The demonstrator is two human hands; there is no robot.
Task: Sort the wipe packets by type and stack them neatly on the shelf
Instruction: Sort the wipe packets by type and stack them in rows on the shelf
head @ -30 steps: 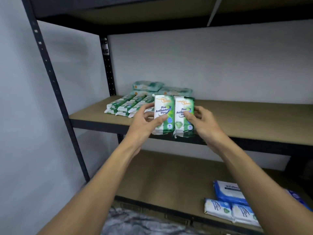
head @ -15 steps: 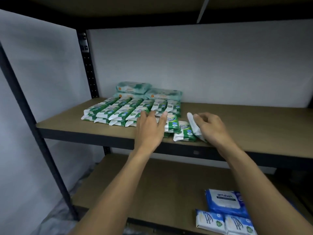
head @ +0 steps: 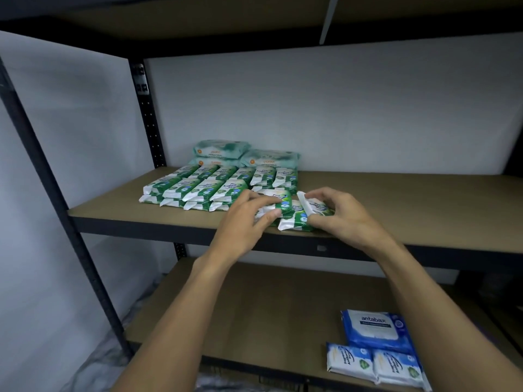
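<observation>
Two green packets (head: pixel 283 203) at the middle shelf (head: pixel 410 205) front edge — one in each of the hands.
Gripped flat by the left hand (head: pixel 243 220) and right hand (head: pixel 343 219); the right packet (head: pixel 315 206) has its long axis slanting back-left — sorted rows (head: pixel 215 185) just beside.

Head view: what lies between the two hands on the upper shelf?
Only green pine wipe packets: the left hand grips one, the right hand another, and a third lies on the shelf between them.

"antabax" on blue packet (head: pixel 375 326) — "ANTIBACTERIAL" on pale green packs (head: pixel 270 161)
</observation>
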